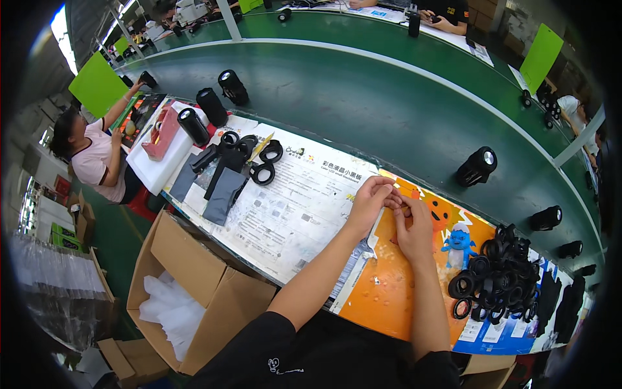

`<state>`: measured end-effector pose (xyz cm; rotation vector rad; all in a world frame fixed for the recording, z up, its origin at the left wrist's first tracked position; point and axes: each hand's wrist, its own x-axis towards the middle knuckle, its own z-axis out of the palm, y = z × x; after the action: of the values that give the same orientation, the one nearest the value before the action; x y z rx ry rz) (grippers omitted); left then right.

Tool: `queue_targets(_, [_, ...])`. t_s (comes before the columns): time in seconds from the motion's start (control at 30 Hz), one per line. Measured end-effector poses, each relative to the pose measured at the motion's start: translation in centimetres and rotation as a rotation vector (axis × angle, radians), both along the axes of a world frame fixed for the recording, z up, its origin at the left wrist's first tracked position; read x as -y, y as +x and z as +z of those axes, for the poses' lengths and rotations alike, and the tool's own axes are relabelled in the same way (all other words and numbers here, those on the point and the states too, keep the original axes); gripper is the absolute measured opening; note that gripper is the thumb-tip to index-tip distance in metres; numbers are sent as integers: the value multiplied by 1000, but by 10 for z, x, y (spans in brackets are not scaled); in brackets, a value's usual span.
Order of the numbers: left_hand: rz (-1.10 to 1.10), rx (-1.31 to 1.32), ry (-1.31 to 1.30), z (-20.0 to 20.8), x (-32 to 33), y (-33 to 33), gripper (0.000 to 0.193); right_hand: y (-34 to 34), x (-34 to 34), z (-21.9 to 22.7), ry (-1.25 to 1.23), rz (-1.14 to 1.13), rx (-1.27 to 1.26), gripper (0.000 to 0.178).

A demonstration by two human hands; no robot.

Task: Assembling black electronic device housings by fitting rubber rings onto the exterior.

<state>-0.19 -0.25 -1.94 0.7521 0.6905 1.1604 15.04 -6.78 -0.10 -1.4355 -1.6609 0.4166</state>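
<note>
My left hand (370, 202) and my right hand (414, 228) meet over the orange printed sheet (363, 301) on the bench, fingertips pinched close together. Whatever sits between them is too small or too hidden to make out. To the right of my right hand lies a heap of black rings (495, 275). More black rings (262, 173) lie on the white printed sheet (285, 223) to the left, beside dark grey flat pieces (225, 196) and a thin yellow tool (262, 145).
A green conveyor belt (363, 84) runs beyond the bench, carrying black cylindrical devices (476, 166). An open cardboard box (188, 256) with white plastic stands at the lower left. A co-worker (97, 152) sits farther left, near a red tape dispenser (162, 134). Black strips (569, 308) lie far right.
</note>
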Motion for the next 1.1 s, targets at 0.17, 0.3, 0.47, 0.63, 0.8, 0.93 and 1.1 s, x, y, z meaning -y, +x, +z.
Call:
queue_targets(0.17, [3,27,-26,0,-1,-2,20,1,-1,1,-5,29,-80,24])
queue_targets(0.3, [1,17,-31,2,0,1,21,7,0,-1,-16,32,-116,21])
queue_targets(0.47, [-11,37,-17,-3,-1,0,22,6,1,0,-70,16,-106,21])
queue_targets(0.63, [-2,24,-7,-6,-3,2,22,6,1,-4,-68,-18,-166,21])
queue_targets(0.8, [3,12,-7,-5,-2,1,21,6,2,-3,-89,-13,-190,21])
queue_targets(0.93, [33,-15,22,-5,3,1,18,11,2,-7,-89,-22,-153,21])
queue_targets(1.1, [12,-56,49,-7,0,-1,19,8,2,-5,-53,-21,-173,21])
